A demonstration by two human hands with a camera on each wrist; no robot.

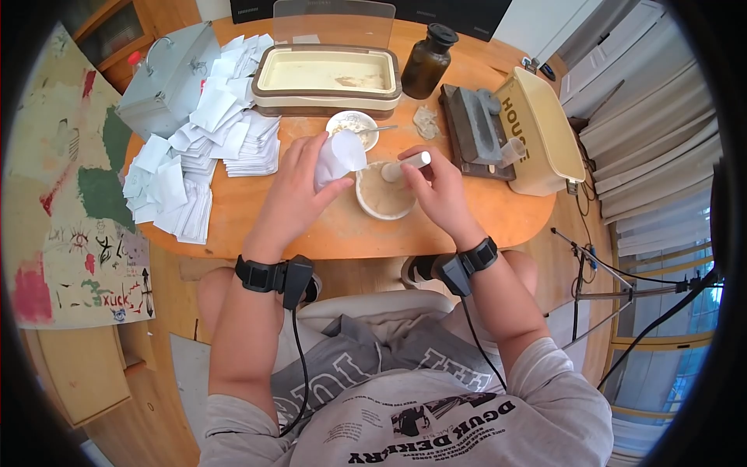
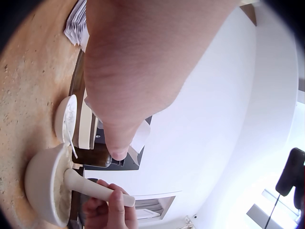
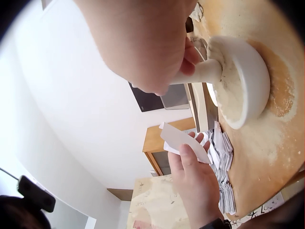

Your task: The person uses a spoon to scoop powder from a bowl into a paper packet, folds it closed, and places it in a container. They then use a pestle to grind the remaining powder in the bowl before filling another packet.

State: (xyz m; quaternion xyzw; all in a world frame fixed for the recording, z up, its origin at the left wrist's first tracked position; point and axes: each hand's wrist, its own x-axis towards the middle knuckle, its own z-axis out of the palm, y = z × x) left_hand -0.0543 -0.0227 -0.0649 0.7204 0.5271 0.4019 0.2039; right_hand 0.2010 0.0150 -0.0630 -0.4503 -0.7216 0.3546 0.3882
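My left hand point(image 1: 296, 180) holds a curved piece of white paper point(image 1: 340, 158) up beside the mortar, thumb on one side and fingers on the other. In the right wrist view the paper point(image 3: 182, 139) looks folded; what lies inside its fold is hidden. A white pestle point(image 1: 410, 165) is gripped by the fingers of my right hand point(image 1: 445, 193). Its rounded head rests in pale powder inside the white mortar point(image 2: 39, 186), leaning toward the right hand. The mortar's rim is dusted with powder.
Behind the mortar stands a small white bowl point(image 1: 333, 121) with a spoon point(image 1: 383, 128). Stacks of white paper packets point(image 1: 253, 148) lie left, near a metal case point(image 1: 167, 86). A cream tray box point(image 1: 327, 100), dark jar point(image 1: 426, 64), grey grinding trough point(image 1: 476, 128) and cream bin point(image 1: 548, 128) line the back and right.
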